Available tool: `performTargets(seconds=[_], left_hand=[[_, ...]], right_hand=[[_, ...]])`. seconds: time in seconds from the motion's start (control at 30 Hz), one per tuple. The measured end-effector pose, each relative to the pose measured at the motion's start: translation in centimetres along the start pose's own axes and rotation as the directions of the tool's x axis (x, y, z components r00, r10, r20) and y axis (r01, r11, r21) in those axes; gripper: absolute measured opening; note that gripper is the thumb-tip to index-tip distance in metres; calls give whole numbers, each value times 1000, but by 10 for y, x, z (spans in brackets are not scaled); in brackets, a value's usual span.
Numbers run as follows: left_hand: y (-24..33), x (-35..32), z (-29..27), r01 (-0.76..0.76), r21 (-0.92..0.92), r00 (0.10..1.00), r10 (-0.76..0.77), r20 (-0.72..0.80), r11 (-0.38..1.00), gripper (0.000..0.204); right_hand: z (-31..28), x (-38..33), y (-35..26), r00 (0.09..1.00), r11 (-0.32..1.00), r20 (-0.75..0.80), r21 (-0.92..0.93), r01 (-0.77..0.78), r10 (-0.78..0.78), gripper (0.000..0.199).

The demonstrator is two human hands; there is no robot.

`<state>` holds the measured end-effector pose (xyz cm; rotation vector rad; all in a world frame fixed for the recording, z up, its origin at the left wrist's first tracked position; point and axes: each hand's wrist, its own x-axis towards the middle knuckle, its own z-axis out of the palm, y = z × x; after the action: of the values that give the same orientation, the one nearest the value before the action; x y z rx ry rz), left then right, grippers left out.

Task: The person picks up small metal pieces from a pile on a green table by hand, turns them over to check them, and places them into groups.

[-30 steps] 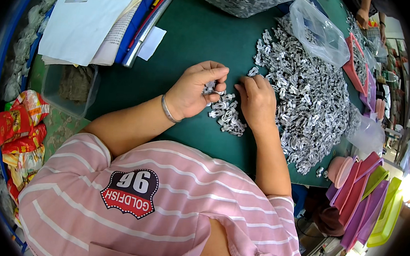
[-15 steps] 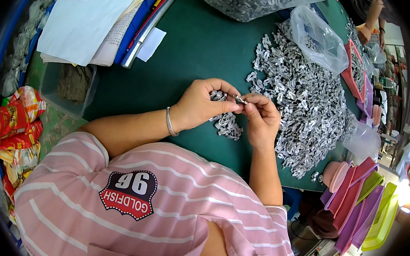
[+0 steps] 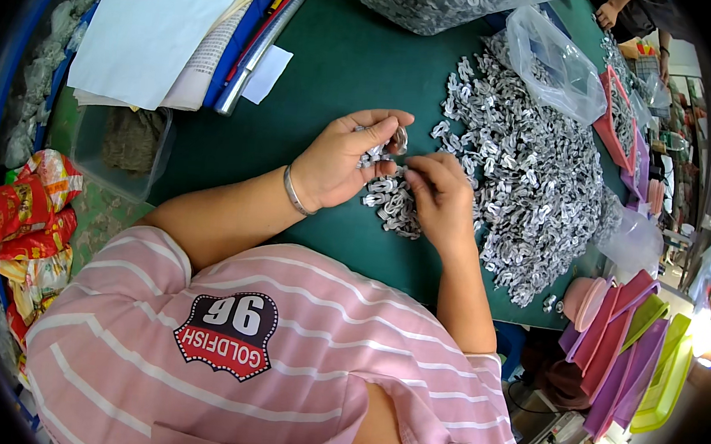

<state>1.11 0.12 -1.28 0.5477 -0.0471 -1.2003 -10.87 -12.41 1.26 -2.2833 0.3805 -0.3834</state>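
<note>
Near the middle of the green tabletop, my left hand (image 3: 339, 159) is closed, with a small shiny metal piece (image 3: 397, 141) between thumb and forefinger. Just to its right, my right hand (image 3: 444, 199) has thumb and fingers pinched together; whether a piece sits between the tips is hidden. Under and between both hands lies a small pile of curved grey metal pieces (image 3: 395, 204). To the right of my right hand spreads a large heap of similar loop-shaped metal pieces (image 3: 531, 185).
A clear plastic bag (image 3: 557, 67) lies on the heap's far side. Papers (image 3: 162, 35) and pens are at the far left, above a clear tub (image 3: 161, 155). Coloured trays (image 3: 610, 347) stand at the right edge. Another person's hand (image 3: 607, 15) shows far right.
My hands have moved apart from their shared grip on a piece. The left turned and rose slightly, keeping a metal piece; the right drew back a little over the small pile.
</note>
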Motion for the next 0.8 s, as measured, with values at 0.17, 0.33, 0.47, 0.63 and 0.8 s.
performTargets(seconds=[0.17, 0.33, 0.47, 0.63, 0.8], left_hand=[[5, 0, 4, 5, -26, 998, -6, -61, 1000, 22], [3, 2, -5, 59, -137, 998, -55, 34, 989, 32], [3, 0, 8, 53, -155, 999, -53, 3, 986, 42], [5, -1, 16, 83, -204, 996, -90, -27, 975, 51], [-1, 1, 6, 93, -121, 995, -96, -15, 988, 30]], right_hand=[[4, -1, 6, 999, 994, 28, -109, 24, -21, 16], [4, -5, 4, 997, 993, 39, -100, -58, 62, 14], [-1, -10, 6, 997, 983, 55, -177, -51, 62, 15], [-5, -17, 9, 998, 979, -45, -199, -42, 33, 15], [-8, -25, 11, 972, 981, -139, -4, -193, 190, 10]])
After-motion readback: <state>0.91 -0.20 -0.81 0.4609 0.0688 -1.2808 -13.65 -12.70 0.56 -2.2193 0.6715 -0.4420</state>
